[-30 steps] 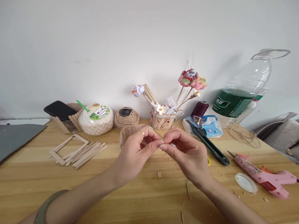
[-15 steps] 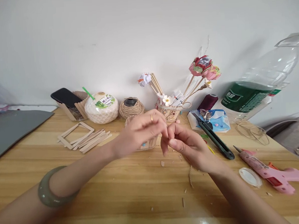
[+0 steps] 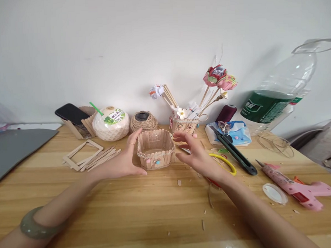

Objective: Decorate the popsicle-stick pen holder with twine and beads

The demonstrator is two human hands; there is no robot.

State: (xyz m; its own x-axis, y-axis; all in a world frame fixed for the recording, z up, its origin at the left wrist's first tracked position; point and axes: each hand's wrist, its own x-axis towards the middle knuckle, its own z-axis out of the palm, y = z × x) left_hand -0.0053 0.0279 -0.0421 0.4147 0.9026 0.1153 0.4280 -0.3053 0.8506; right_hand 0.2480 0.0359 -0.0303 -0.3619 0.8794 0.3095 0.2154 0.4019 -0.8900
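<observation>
Hands frame the stick basket (image 3: 155, 149) near the tabletop's (image 3: 103, 212) back edge. The left hand (image 3: 123, 161) cups its side with spread fingers; the right hand (image 3: 196, 155) hovers open beside it. Hold it gently, so sticks stay glued. Wood bits lie about; the wall behind is white.

stick basket (image 3: 155, 148) | small, tan, bead-trimmed | upright, open-topped | on table, centre

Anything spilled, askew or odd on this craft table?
Yes: wood slivers lie scattered over the table near the right hand, and a large plastic bottle leans tilted at the far right. The stick basket beside the left hand stands upright.
</observation>
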